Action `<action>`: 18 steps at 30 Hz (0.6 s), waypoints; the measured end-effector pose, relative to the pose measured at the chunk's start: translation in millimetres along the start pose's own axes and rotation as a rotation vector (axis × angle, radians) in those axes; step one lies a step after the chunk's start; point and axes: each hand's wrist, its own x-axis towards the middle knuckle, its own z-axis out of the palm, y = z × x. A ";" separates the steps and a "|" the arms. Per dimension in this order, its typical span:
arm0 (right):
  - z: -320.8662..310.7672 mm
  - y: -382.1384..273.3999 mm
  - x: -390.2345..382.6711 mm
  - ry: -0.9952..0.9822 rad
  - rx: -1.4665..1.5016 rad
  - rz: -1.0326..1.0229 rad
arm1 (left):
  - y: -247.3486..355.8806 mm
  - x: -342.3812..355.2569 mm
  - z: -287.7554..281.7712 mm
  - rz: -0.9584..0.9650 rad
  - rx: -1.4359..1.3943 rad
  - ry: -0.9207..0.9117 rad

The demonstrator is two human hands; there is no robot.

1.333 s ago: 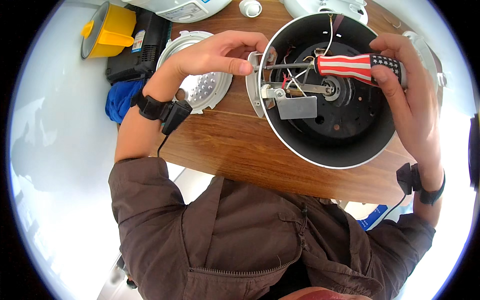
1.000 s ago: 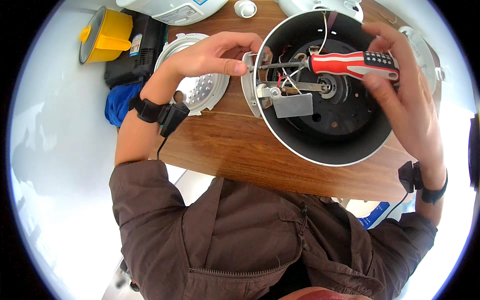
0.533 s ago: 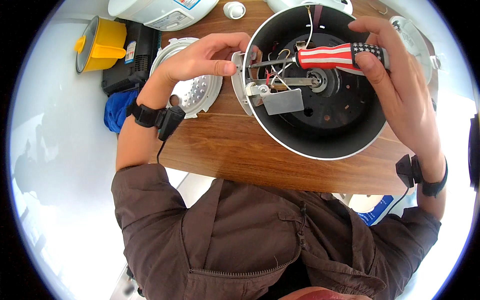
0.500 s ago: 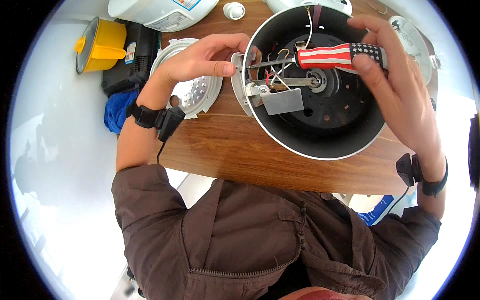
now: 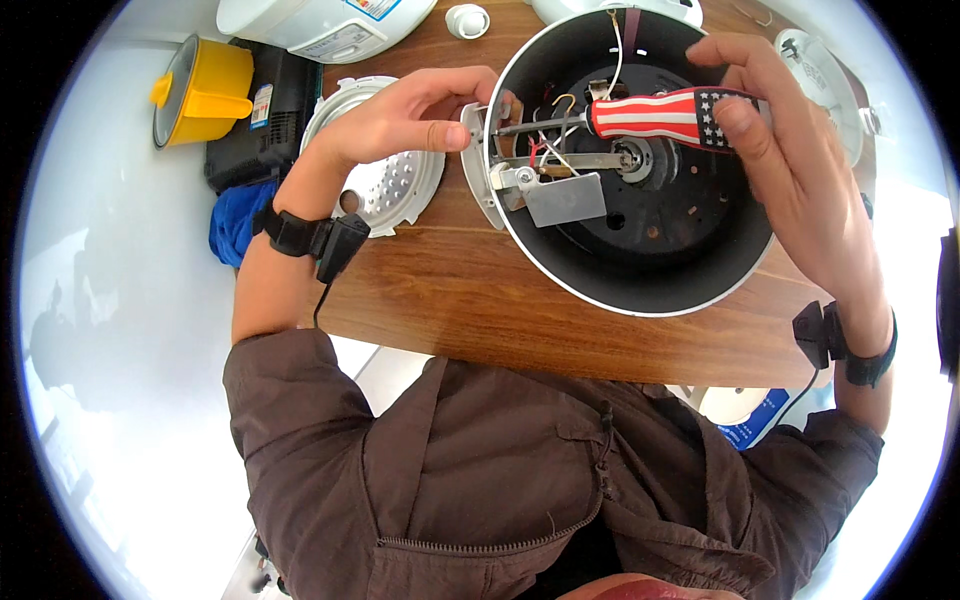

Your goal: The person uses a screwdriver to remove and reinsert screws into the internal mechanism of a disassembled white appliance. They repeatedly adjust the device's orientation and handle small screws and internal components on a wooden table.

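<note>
A round cooker housing (image 5: 660, 270), black inside with a white rim, holds wires, a metal strip and a grey plate (image 5: 565, 200). My right hand (image 5: 800, 170) grips the end of a red, white and black screwdriver handle (image 5: 645, 118); the shaft lies across the housing to its left wall. My left hand (image 5: 410, 115) is at a pale bracket (image 5: 480, 180) outside that wall, thumb beside it and fingers curled, their tips partly hidden, so what they hold is unclear.
Left are a perforated metal lid (image 5: 390, 195), a yellow pot (image 5: 210, 75), a black case (image 5: 240, 160) and blue cloth (image 5: 235, 225). White appliances (image 5: 300, 25), a small white fitting (image 5: 466, 20) and a clear lid (image 5: 820, 80) lie behind and right on the wooden table (image 5: 500, 350).
Over the last second the housing, screwdriver and both hands have shifted slightly left in view. My right fingers have moved slightly around the handle, whose printed pattern appears turned.
</note>
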 end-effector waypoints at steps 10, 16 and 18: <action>-0.6 -10.5 -4.2 0.000 0.208 0.076 | -3.2 -0.5 3.0 0.046 -0.014 0.008; -3.6 4.5 -3.4 -0.122 0.198 0.163 | -1.1 1.3 4.2 0.037 -0.025 0.012; 3.7 -6.4 -3.6 0.036 0.160 0.018 | -3.9 0.0 4.7 0.048 -0.027 0.017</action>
